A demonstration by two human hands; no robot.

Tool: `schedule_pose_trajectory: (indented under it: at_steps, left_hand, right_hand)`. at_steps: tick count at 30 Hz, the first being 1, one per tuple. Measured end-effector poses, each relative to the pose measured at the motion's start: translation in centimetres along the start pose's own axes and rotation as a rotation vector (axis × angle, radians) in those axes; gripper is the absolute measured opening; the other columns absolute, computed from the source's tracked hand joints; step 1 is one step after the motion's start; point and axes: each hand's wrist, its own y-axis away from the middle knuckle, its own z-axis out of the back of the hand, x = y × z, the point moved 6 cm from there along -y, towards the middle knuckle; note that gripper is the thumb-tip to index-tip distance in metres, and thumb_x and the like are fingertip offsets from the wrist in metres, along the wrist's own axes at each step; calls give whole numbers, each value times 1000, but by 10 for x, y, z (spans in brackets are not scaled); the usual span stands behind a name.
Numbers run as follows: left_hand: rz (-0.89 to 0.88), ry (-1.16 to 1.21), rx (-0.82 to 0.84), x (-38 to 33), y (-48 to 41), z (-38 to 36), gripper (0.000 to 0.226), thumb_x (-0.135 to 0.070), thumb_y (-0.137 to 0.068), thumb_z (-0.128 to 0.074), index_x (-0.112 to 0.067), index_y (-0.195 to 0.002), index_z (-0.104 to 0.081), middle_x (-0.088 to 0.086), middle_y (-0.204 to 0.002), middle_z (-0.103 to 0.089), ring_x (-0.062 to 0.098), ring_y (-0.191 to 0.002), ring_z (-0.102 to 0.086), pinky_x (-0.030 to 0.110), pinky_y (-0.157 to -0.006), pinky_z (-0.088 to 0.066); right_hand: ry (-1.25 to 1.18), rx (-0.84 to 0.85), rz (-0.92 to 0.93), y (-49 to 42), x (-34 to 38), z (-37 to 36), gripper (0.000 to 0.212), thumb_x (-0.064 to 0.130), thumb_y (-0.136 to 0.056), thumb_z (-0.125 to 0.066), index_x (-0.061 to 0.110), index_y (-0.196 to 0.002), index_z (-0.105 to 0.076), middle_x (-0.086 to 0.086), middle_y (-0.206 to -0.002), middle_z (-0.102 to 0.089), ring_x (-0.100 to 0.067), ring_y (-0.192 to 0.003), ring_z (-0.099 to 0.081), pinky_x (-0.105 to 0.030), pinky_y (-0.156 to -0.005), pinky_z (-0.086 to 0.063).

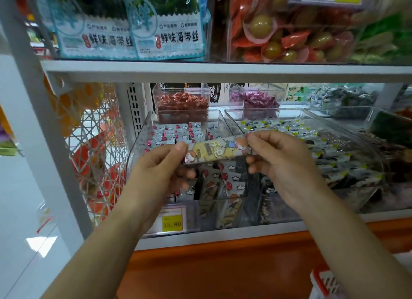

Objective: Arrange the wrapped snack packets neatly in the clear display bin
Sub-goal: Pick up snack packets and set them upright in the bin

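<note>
White wire basket [95, 147] hangs just left of the clear display bin [142, 140], with red and orange goods behind the mesh. Yellow price tag [172, 223] on the bin's front face, lower left, reads 15.80.

Your left hand [165, 165] is over the bin's left half. Thumb is on top and fingers are curled under, pinching the left end of one snack packet [217, 150].

Small tub of red sweets [182, 102] stands directly behind the bin, at its back wall.

The snack packet is long, narrow and yellowish with a cartoon print. You hold it crosswise above the bin's open top, right end a little higher than the left. Can't tell whether it touches the bin's rim.

Stocked packets [225, 187] are inside the bin. Pale wraps with red spots lie flat towards the back left. Others stand on end against the front wall, right of the price tag.

Tub of purple sweets [256, 100] is behind the bin's right corner.

Your right hand [281, 165] is over the bin's right wall. Thumb and forefinger pinch the packet's right end, and the other fingers are curled below it.

Neighbour bin [334, 111] sits against the display bin's right side, full of black, white and yellow wrappers.
</note>
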Motion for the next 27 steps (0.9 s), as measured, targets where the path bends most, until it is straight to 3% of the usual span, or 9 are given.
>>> schedule_pose_trajectory:
  at_steps: [5, 9, 12, 15, 19, 23, 27]
  left_hand:
    - [125, 336, -65, 5, -2, 4, 21, -25, -85, -55, -6, -78, -62, 4, -59, -58, 6, -46, -52, 13, -42, -45]
    - [135, 432, -71, 3, -1, 3, 25, -16, -87, -54, -9, -65, -63, 0, -55, -57, 3, -45, -53, 10, -41, -44]
    - [129, 466, -25, 0, 1, -1, 19, -11, -75, -57, -9, -61, -70, 1, -55, -59, 5, -48, -58, 11, -44, -47]
    - [67, 350, 41, -5, 2, -4, 19, -9, -70, -57, -13, -62, -74, 0, -58, -59, 6, -52, -61, 12, -49, -50]
    - [-82, 100, 68, -10, 2, -3, 27, -10, -81, -55, -23, -94, -75, 5, -71, -57, 11, -64, -64, 16, -61, -54]
    - [-88, 52, 117, -9, 3, -5, 36, -24, -71, -61, -29, -105, -71, 7, -92, -66, 15, -83, -67, 23, -73, -55]
    - [-108, -53, 56, -9, 5, -6, 41, -31, -69, -62, -28, -110, -65, 6, -94, -70, 15, -87, -70, 18, -71, -54]
  right_hand:
    - [-312, 72, -156, -1, -10, -2, 30, 0, -63, -62, 3, -92, -66, -6, -71, -70, -14, -62, -68, -19, -56, -54]
    - [-338, 85, -137, -3, -10, -1, 31, -3, -63, -61, 4, -93, -66, -5, -71, -71, -13, -62, -68, -18, -58, -54]
    - [-297, 40, -101, -3, -10, 3, 26, -11, -74, -58, 5, -92, -66, -3, -68, -69, -13, -60, -67, -19, -55, -54]
    - [-206, -7, -68, -3, -10, 8, 19, -5, -83, -57, 9, -87, -69, -6, -74, -67, -13, -60, -66, -22, -51, -53]
    - [-178, 10, -21, 0, -3, 6, 10, 27, -68, -69, 18, -70, -72, 2, -68, -68, -14, -62, -67, -25, -52, -55]
    - [-71, -12, 84, 0, -1, 7, 7, 14, -72, -70, 10, -75, -65, 2, -67, -65, -14, -67, -67, -25, -60, -56]
    - [27, 33, 100, 0, -3, 3, 16, -4, -81, -64, 11, -83, -67, -3, -82, -71, -17, -81, -70, -25, -67, -57]
